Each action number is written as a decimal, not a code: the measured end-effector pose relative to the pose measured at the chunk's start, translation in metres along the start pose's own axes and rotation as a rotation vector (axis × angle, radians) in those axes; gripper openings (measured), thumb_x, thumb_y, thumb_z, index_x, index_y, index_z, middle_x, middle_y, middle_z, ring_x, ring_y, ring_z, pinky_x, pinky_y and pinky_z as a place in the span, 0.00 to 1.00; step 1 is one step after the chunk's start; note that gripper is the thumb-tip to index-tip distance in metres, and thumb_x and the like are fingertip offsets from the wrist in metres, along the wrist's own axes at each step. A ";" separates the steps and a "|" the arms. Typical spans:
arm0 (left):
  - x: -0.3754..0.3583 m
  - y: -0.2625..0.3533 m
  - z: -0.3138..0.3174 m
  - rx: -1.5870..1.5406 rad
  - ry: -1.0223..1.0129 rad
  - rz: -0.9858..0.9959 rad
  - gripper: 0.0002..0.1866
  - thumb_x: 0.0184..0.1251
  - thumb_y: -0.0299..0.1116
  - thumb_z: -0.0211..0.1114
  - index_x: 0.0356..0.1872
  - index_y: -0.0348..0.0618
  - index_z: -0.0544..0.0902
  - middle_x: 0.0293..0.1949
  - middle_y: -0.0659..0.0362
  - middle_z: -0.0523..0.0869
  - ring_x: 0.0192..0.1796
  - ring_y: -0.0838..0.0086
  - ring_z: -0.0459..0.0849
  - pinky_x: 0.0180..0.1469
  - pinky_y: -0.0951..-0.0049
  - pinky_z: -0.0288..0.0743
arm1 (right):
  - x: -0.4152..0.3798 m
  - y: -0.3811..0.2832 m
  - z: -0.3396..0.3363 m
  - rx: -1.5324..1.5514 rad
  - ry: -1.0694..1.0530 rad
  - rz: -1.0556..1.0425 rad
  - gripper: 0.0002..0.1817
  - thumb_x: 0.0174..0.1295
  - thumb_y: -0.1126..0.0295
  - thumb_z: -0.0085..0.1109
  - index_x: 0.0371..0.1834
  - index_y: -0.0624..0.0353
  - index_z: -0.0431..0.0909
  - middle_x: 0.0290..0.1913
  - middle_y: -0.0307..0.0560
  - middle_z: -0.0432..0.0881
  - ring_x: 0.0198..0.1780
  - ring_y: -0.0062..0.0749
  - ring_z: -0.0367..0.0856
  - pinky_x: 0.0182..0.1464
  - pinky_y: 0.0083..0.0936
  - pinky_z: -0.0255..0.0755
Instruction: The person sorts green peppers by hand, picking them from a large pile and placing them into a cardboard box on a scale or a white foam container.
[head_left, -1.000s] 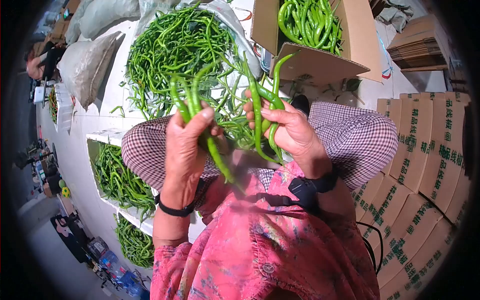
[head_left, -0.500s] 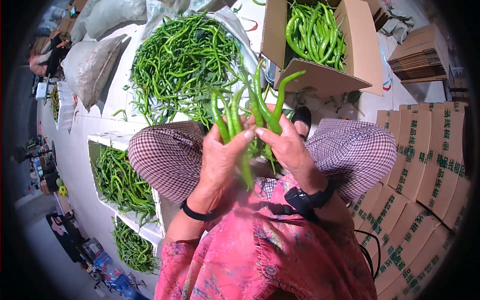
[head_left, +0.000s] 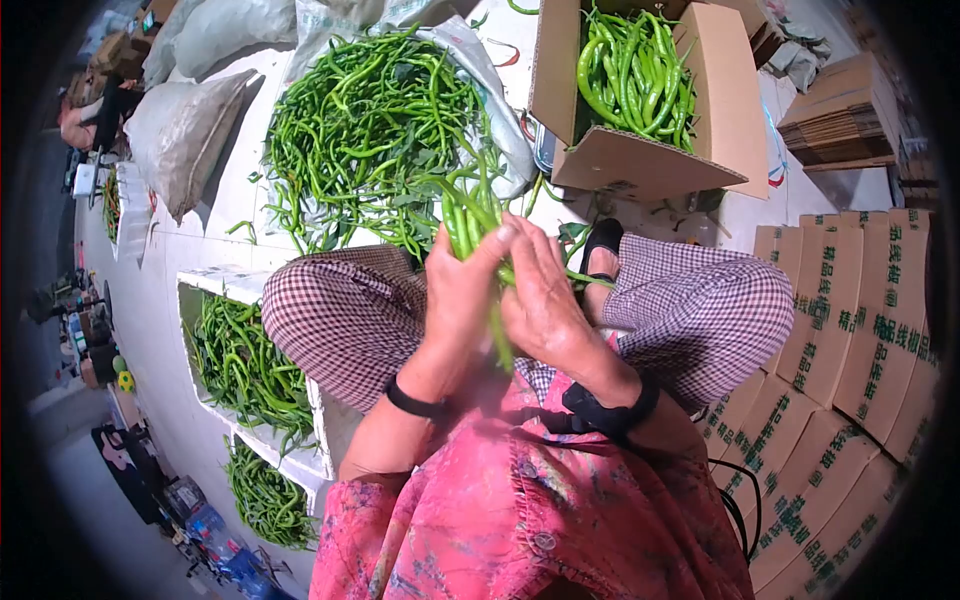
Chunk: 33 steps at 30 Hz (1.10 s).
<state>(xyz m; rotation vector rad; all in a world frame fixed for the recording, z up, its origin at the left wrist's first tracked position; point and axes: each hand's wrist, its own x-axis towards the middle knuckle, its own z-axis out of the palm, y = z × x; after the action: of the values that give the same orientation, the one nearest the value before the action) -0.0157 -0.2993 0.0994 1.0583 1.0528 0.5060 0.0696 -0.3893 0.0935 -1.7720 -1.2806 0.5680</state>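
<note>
Two forearms (head_left: 383, 440) converging, left grip (head_left: 462, 295) curled round green peppers (head_left: 461, 228), right grip (head_left: 541, 292) against it, hold unclear

- My bunch of slender, smooth chili peppers (head_left: 458, 228): bright green, pale glints.
- Narrow band on my left wrist (head_left: 415, 403): black. Bulkier band on my right (head_left: 637, 402): black too.
- My button-front cloth shirt (head_left: 450, 510): pink-red, mottled dark and pale print.
- My loose cloth trousers (head_left: 335, 320): small check, dark purplish-brown and white.
- My flat shoe (head_left: 603, 236): black.
- Big loose pepper heap (head_left: 370, 130): mid green, darker leaves mixed in.
- Open cardboard carton (head_left: 650, 165): plain tan. Long curved peppers inside (head_left: 640, 75): vivid yellow-green.
- Rectangular foam box (head_left: 322, 420): white.
- Stacked cardboard cartons (head_left: 840, 270): tan, dark green printed characters.
- Plump woven sack (head_left: 183, 135): grey-white.
</note>
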 end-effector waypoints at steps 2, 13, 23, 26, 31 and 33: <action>0.013 -0.008 -0.011 -0.273 -0.029 -0.080 0.13 0.65 0.33 0.68 0.45 0.39 0.77 0.35 0.60 0.83 0.34 0.76 0.83 0.36 0.76 0.80 | -0.003 -0.002 -0.004 0.146 -0.097 0.019 0.39 0.54 0.80 0.55 0.71 0.73 0.52 0.68 0.71 0.59 0.70 0.61 0.59 0.73 0.43 0.53; 0.020 -0.011 -0.017 -0.579 -0.267 -0.259 0.18 0.65 0.28 0.63 0.55 0.35 0.76 0.43 0.54 0.84 0.37 0.70 0.86 0.42 0.71 0.85 | 0.018 0.026 -0.044 0.943 -0.342 0.550 0.21 0.66 0.70 0.58 0.61 0.67 0.73 0.54 0.49 0.81 0.54 0.26 0.79 0.52 0.26 0.74; 0.022 -0.013 -0.010 -0.607 -0.335 -0.161 0.20 0.65 0.27 0.63 0.58 0.36 0.73 0.49 0.56 0.81 0.51 0.71 0.82 0.56 0.70 0.77 | 0.014 0.033 -0.029 0.452 -0.357 0.563 0.23 0.70 0.57 0.54 0.59 0.64 0.73 0.44 0.50 0.83 0.45 0.29 0.81 0.49 0.25 0.74; 0.019 -0.011 -0.006 -0.541 -0.320 -0.096 0.22 0.66 0.29 0.63 0.59 0.36 0.72 0.51 0.55 0.81 0.51 0.70 0.82 0.56 0.70 0.77 | 0.008 0.032 -0.010 0.444 -0.323 0.373 0.37 0.62 0.53 0.63 0.69 0.61 0.60 0.55 0.57 0.77 0.54 0.39 0.79 0.52 0.32 0.74; 0.008 0.002 0.004 -0.342 -0.230 0.054 0.32 0.70 0.37 0.60 0.70 0.36 0.61 0.61 0.51 0.76 0.61 0.67 0.76 0.66 0.67 0.69 | 0.004 0.019 -0.004 0.572 -0.254 0.354 0.39 0.57 0.64 0.67 0.69 0.62 0.59 0.52 0.49 0.77 0.53 0.33 0.78 0.55 0.30 0.74; 0.000 0.018 0.007 -0.114 -0.263 0.131 0.39 0.65 0.37 0.64 0.71 0.30 0.55 0.62 0.47 0.73 0.62 0.65 0.74 0.67 0.66 0.66 | 0.006 0.012 0.000 0.549 -0.105 0.307 0.37 0.57 0.65 0.66 0.69 0.62 0.60 0.53 0.50 0.78 0.52 0.32 0.79 0.53 0.30 0.75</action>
<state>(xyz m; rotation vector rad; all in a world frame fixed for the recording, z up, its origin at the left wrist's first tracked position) -0.0066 -0.2944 0.1158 1.0642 0.7187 0.5109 0.0784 -0.3852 0.0842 -1.4852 -0.8100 1.0842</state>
